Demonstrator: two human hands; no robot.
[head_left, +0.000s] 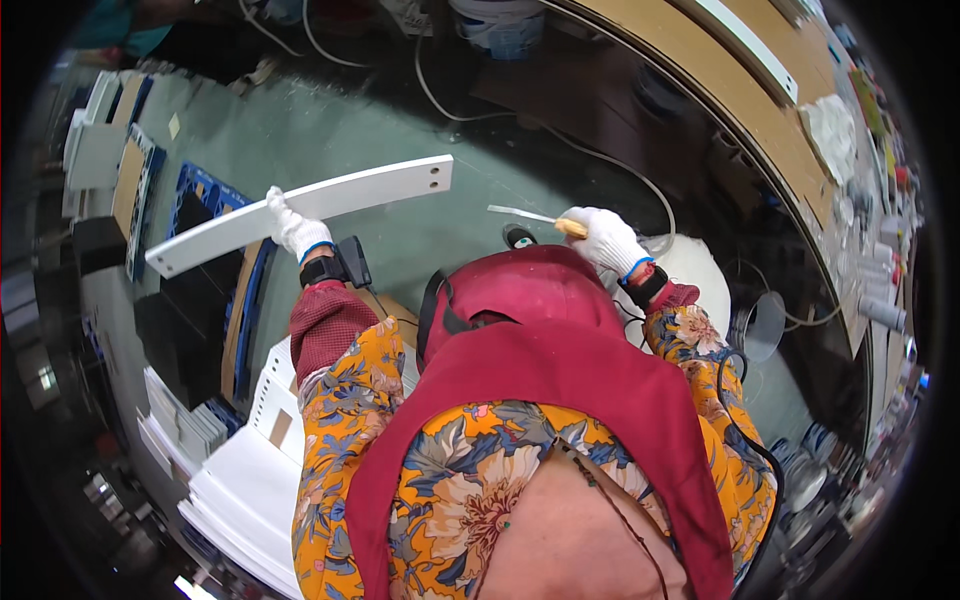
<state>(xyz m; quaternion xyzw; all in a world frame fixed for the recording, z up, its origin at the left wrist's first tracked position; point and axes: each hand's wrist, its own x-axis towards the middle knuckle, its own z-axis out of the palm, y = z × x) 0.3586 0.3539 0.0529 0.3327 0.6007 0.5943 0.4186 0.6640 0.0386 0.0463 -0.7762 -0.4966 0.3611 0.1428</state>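
Observation:
My left hand (297, 222), in a white glove with a blue cuff, is closed round a long white board (350, 192) near its middle. The board slants up to the right and has paired holes at each end. In my gloved right hand (608, 240) is a scraper (570, 227) with a yellowish handle; its thin flat metal blade points left, toward the board's right end but apart from it. Over my lap hangs a dark red apron (530, 290).
Stacked white panels (250, 490) lie at my lower left, with blue pallets (190, 190) beyond them. A brown workbench (690, 50) curves along the right, bearing another white board (750, 45) and a crumpled white cloth (830, 135). A pale hose (610, 160) crosses the floor; a bucket (498, 25) stands ahead.

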